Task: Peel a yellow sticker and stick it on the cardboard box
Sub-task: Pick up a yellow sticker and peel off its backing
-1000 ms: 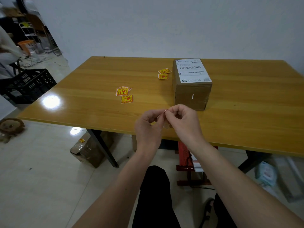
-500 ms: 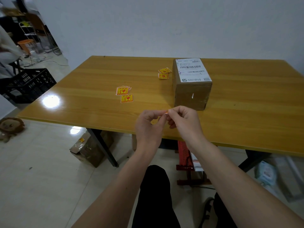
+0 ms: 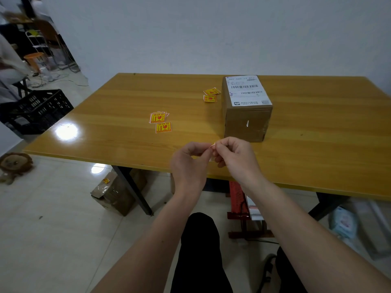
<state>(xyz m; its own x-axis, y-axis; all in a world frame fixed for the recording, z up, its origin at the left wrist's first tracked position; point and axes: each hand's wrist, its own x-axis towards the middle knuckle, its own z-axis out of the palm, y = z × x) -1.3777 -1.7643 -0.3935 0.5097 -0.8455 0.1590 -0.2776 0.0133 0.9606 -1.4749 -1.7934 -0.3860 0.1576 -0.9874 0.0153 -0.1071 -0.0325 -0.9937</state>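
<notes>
Pinching at fingertip level, a yellow sticker (image 3: 212, 145) is held between left hand (image 3: 190, 166) and right hand (image 3: 237, 159), both grips closed on it, above the surface (image 3: 127, 106) just before the cardboard box (image 3: 246, 121)

Bare forearms, no sleeves, black trousers (image 3: 201, 250), two bare hands

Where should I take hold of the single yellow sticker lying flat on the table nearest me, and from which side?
Probably by a corner. The single yellow square sticker lies flat on the wooden table, leaving no edge for a grip from above. Come from its near side, which faces you unobstructed; a stack of stickers sits just behind. Lift the near corner with a fingernail, then pinch.
</notes>
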